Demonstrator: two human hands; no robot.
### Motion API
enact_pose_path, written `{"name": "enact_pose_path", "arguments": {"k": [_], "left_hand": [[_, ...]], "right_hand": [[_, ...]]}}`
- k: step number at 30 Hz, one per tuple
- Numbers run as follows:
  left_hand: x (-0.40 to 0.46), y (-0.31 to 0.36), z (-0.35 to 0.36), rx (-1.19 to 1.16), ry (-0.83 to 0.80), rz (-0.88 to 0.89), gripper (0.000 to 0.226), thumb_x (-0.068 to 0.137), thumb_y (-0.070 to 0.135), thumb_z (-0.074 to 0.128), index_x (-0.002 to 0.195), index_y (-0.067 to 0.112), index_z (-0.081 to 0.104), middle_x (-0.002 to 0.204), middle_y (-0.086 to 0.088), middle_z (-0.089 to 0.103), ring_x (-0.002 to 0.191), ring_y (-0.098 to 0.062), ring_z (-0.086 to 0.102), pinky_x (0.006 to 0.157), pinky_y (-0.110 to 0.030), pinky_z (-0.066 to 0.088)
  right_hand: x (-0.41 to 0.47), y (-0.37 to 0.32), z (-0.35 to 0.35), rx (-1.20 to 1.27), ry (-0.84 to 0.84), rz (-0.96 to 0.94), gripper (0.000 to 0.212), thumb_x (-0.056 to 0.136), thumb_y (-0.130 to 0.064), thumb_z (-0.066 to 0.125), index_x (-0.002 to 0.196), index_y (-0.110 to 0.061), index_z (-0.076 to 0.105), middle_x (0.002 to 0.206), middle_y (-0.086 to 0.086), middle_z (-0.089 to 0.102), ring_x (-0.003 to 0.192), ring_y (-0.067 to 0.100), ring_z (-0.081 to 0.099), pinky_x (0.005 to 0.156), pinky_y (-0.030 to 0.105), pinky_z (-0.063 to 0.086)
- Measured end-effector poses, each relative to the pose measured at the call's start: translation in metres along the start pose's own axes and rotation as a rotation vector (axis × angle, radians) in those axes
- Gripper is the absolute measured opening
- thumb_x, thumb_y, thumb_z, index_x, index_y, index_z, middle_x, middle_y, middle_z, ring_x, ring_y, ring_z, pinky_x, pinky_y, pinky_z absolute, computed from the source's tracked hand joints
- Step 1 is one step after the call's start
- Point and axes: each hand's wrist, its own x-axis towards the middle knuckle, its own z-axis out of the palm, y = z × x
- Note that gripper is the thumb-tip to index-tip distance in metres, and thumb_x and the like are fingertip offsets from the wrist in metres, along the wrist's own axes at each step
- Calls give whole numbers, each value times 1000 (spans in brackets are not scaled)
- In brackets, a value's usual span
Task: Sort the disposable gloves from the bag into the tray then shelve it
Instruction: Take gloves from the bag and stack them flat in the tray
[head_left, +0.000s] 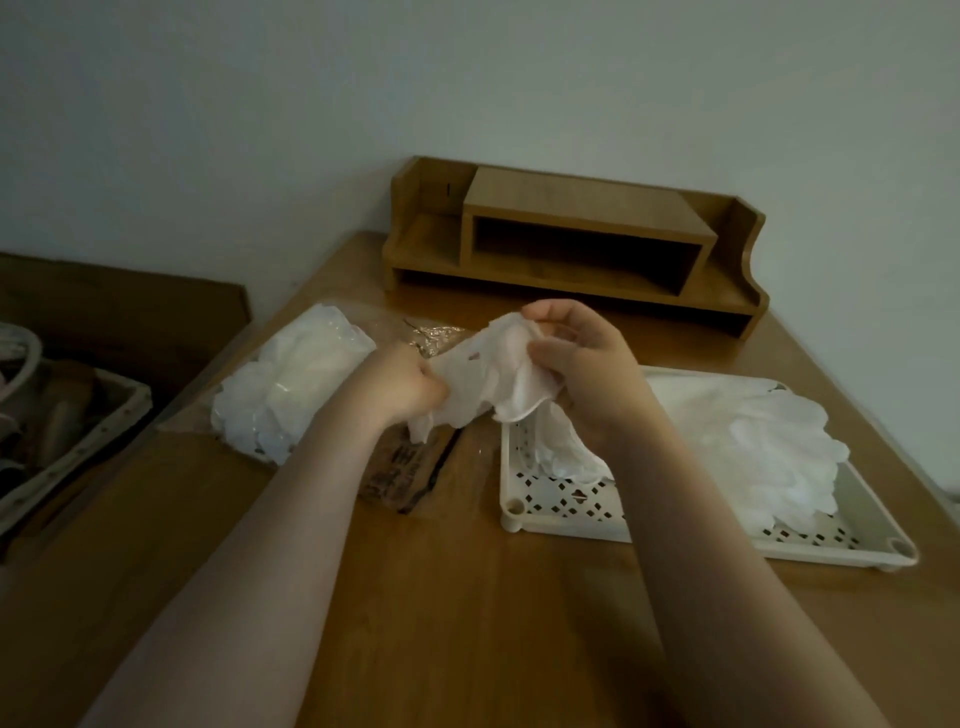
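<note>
Two bare forearms reach in from the near edge over the brown wooden tabletop (467, 623), and both hands meet above its middle. At the far left, off the tabletop, a pale woven basket (78, 441) holds dim things that cannot be made out. Next to the right, on the left part of the tabletop, lies the clear crinkled plastic bag (431, 338) with a heap of white translucent disposable gloves (291, 384) still in it; dark printing shows on the bag's near end, under the left wrist. The left hand (402, 387) is curled into a fist, its fingers clamped on the left end of a crumpled white disposable glove (493, 374) held up between the two hands, above the tabletop and just left of the tray. The right hand (582, 364) grips the same glove's right part, its thumb and curled fingers pinching the thin film, which bunches and hangs in loose folds below both hands. To the right sits the cream rectangular plastic tray with a perforated lattice floor (561, 501), flat on the tabletop, with a spread pile of white gloves (753, 447) lying in its right part, partly hidden by the right forearm. Far behind, against the pale wall, stands a brown wooden desk shelf with an open cubby (571, 244).
</note>
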Motion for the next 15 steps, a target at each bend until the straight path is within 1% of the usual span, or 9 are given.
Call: {"name": "enact_pose_path", "arguments": {"k": [3, 5, 6, 8, 9, 10, 12, 13, 15], "left_hand": [[5, -6, 6, 158, -42, -104, 21, 79, 16, 60, 97, 8, 68, 90, -7, 64, 88, -25, 59, 79, -35, 49], [4, -1, 7, 337, -1, -98, 27, 83, 22, 60, 110, 19, 65, 117, -8, 54, 112, -29, 46, 90, -36, 40], [1, 4, 5, 379, 43, -63, 30, 86, 24, 59, 116, 26, 61, 132, -8, 42, 125, -31, 33, 96, -39, 33], [-12, 19, -7, 203, 210, 136, 28, 92, 21, 53, 118, 31, 55, 144, -1, 30, 137, -25, 17, 108, -39, 22], [-22, 28, -14, 9, 269, 282, 23, 94, 20, 50, 114, 30, 56, 140, 5, 36, 136, -17, 23, 108, -33, 22], [-33, 38, -21, -239, 245, 408, 17, 97, 22, 46, 108, 28, 57, 130, 10, 45, 129, -9, 35, 105, -25, 28], [-56, 56, -32, -649, 26, 550, 23, 96, 39, 44, 103, 24, 60, 113, 10, 61, 107, -2, 56, 91, -19, 45], [-63, 62, -34, -650, -29, 576, 29, 90, 48, 49, 106, 25, 59, 111, 11, 62, 102, -1, 59, 86, -21, 49], [-71, 66, -30, -403, 43, 601, 46, 77, 48, 68, 117, 32, 53, 117, 19, 56, 103, 2, 55, 81, -17, 47]], "right_hand": [[0, -5, -6, 195, -53, -53, 30, 90, 10, 42, 97, -13, 60, 97, 7, 60, 77, 18, 61, 66, 28, 53], [-1, -9, -10, 337, -121, -91, 29, 90, 11, 40, 93, -10, 60, 89, 6, 62, 72, 16, 61, 60, 23, 53], [-2, -11, -12, 391, -147, -96, 29, 90, 11, 39, 92, -9, 61, 85, 5, 64, 70, 15, 61, 59, 22, 53], [-3, -12, -15, 451, -181, -90, 28, 88, 9, 39, 91, -7, 61, 83, 6, 64, 70, 16, 61, 61, 23, 52], [-3, -12, -15, 465, -183, -83, 24, 87, 6, 41, 91, -6, 61, 83, 7, 64, 70, 17, 61, 63, 24, 52], [-3, -13, -16, 480, -173, -77, 18, 85, 1, 46, 91, -5, 61, 83, 8, 63, 70, 17, 61, 65, 24, 52], [-5, -16, -15, 527, -148, -79, 20, 81, -12, 53, 95, 0, 61, 85, 11, 63, 73, 19, 62, 68, 26, 53], [-6, -20, -15, 551, -149, -85, 27, 83, -17, 51, 99, 3, 60, 88, 13, 63, 75, 21, 63, 67, 26, 53], [-12, -26, -13, 588, -182, -83, 36, 90, -19, 40, 107, 7, 58, 91, 16, 64, 77, 23, 64, 64, 27, 55]]}}
